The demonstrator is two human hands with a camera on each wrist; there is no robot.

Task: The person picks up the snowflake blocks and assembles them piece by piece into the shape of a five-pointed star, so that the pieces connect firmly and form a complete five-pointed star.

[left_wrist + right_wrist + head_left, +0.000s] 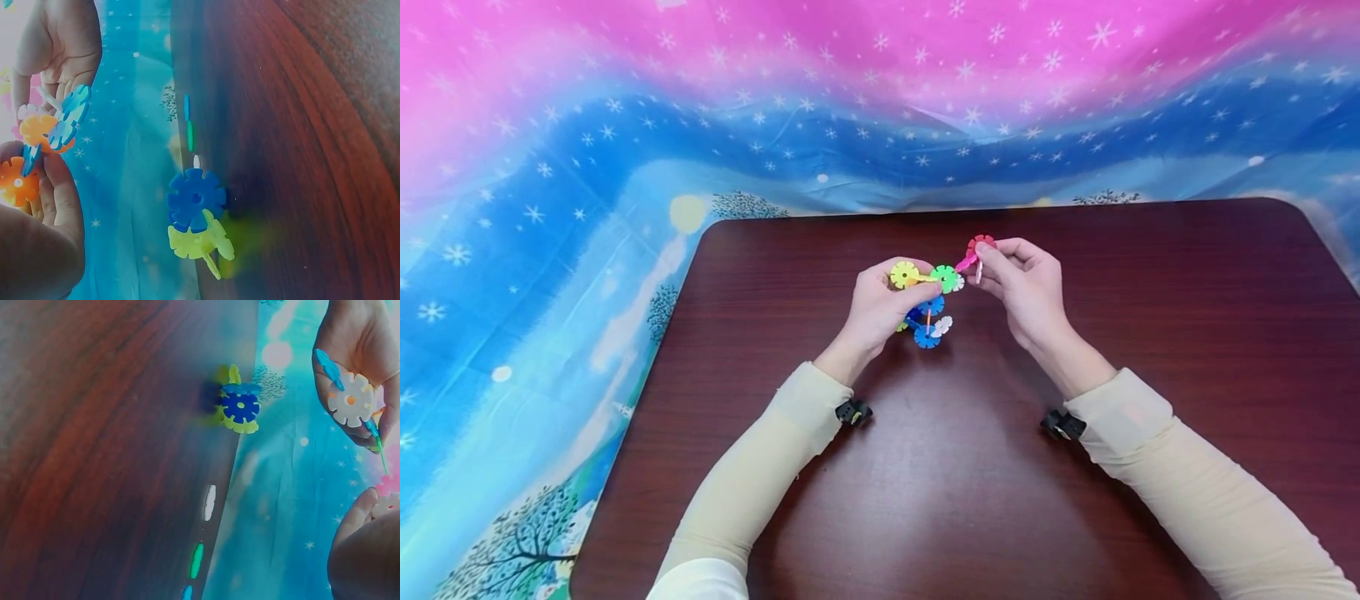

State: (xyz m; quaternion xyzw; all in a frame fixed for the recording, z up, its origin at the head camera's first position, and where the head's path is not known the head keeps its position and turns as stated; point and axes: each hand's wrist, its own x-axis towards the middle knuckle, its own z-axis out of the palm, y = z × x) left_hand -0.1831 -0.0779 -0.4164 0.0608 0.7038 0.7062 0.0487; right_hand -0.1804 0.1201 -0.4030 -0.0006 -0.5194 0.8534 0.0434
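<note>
My left hand [871,307] holds a cluster of slotted plastic discs. It includes a yellow disc [904,274], a green disc [944,278], a blue disc [927,337] and a white disc [350,400]. My right hand [1033,283] pinches a red disc [981,247], with a pink disc [966,263] and a white disc [979,271] seen edge-on beside it. The pink disc's tip meets the green disc's edge; whether they are slotted together I cannot tell. In the left wrist view, orange discs [37,130] show between the two hands.
A blue disc [197,200] joined to yellow-green discs [199,242] stands on the dark wooden table [880,492]. Beside it, a white disc [210,502] and a green disc [197,560] appear edge-on. A printed snowflake cloth [880,100] hangs behind the table.
</note>
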